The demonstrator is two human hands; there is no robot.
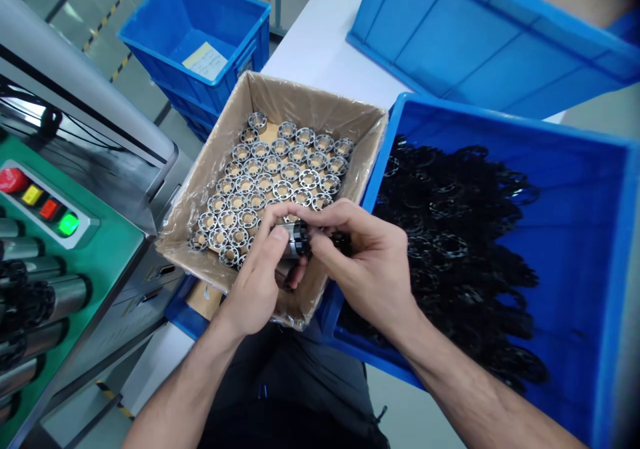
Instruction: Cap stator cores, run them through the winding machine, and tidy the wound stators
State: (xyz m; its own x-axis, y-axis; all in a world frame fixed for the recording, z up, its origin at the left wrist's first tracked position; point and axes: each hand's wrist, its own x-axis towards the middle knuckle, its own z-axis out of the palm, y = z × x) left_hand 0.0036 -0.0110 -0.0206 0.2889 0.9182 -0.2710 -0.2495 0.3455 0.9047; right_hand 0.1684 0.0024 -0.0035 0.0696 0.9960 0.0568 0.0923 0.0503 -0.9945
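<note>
My left hand (260, 269) is closed around a silver metal ring (289, 241), its thumb lying along the side. A black toothed plastic piece (302, 237) sits at the ring's right end. The fingers of my right hand (373, 255) are closed at that black piece, and more dark plastic (341, 241) shows between them. Another metal piece (284, 274) shows under the left thumb, partly hidden by the fingers. Both hands are above the near side of a plastic-lined cardboard box (310, 99), where several slotted metal rings (273, 163) stand in rows.
To the right, a blue bin (565, 162) holds a heap of black plastic pieces (450, 235). Another blue bin (480, 42) stands behind it. Stacked blue crates (195, 2) are at the far left. A green machine top (117, 235) carries metal cylinders (70, 297) and lit buttons (50, 207).
</note>
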